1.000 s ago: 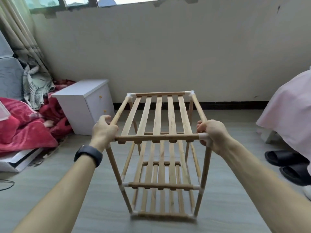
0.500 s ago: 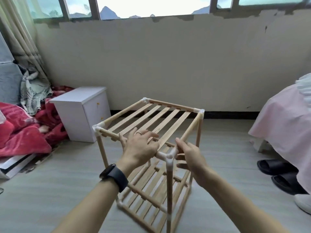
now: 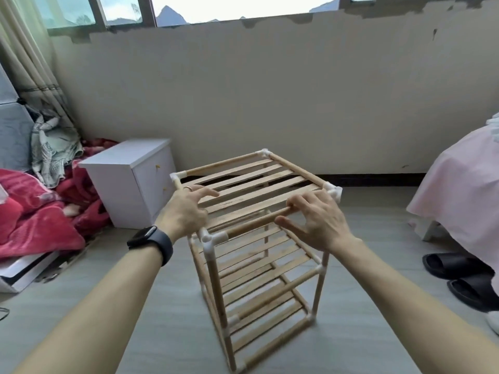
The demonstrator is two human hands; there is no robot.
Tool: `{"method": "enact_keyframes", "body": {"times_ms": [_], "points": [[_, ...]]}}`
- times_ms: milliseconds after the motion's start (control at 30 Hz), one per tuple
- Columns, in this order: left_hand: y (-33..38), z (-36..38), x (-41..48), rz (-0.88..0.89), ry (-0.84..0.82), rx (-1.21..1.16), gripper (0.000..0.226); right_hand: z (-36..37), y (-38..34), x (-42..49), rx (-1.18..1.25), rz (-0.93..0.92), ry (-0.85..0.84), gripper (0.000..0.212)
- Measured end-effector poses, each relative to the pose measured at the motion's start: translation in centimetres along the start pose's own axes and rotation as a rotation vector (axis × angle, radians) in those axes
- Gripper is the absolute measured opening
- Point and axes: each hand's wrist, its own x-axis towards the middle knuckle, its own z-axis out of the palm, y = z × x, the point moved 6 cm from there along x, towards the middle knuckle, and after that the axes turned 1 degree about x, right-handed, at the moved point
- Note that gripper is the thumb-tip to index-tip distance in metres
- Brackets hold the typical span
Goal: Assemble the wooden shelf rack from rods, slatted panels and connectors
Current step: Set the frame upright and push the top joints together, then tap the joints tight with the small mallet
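The wooden shelf rack (image 3: 259, 184) stands upright on the floor in front of me, with three slatted tiers joined by rods and white connectors (image 3: 213, 238). It is turned so one corner points toward me. My left hand (image 3: 186, 211), with a dark watch on the wrist, lies over the top tier's left rod near that corner, fingers reaching onto the slats and thumb hidden. My right hand (image 3: 318, 222) holds the top front rod, with curled fingers above it and the thumb below.
A white bedside cabinet (image 3: 129, 179) stands left of the rack by the wall. Red bedding (image 3: 35, 220) and a flat white board lie further left. On the right are a pink-covered bed (image 3: 464, 190) and black slippers (image 3: 459, 268). Grey floor surrounds the rack.
The rack has been turned from facing me square to corner-on. Both hands have shifted from the front corners to the top rods either side of the near corner. My view has risen.
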Motion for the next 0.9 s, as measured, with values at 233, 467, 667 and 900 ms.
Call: {"method": "enact_keyframes", "body": {"times_ms": [233,467,667,900], "points": [[1.1,1.0,2.9,-0.042,-0.16,0.176,0.029,2.4,-1.4,1.8,-0.089,0.166,0.012,0.068],[2.6,5.7,0.4,0.093,0.207,0.494,0.045,3.1,-0.9,2.0,0.067,0.091,0.074,0.035],[5.2,8.1,-2.0,0.486,0.47,0.491,0.06,4.0,-1.0,-4.4,0.185,0.008,0.124,0.069],[11.7,22.0,-5.1,1.059,0.096,0.511,0.077,9.5,7.2,-23.6,0.383,0.627,0.017,0.063]]}}
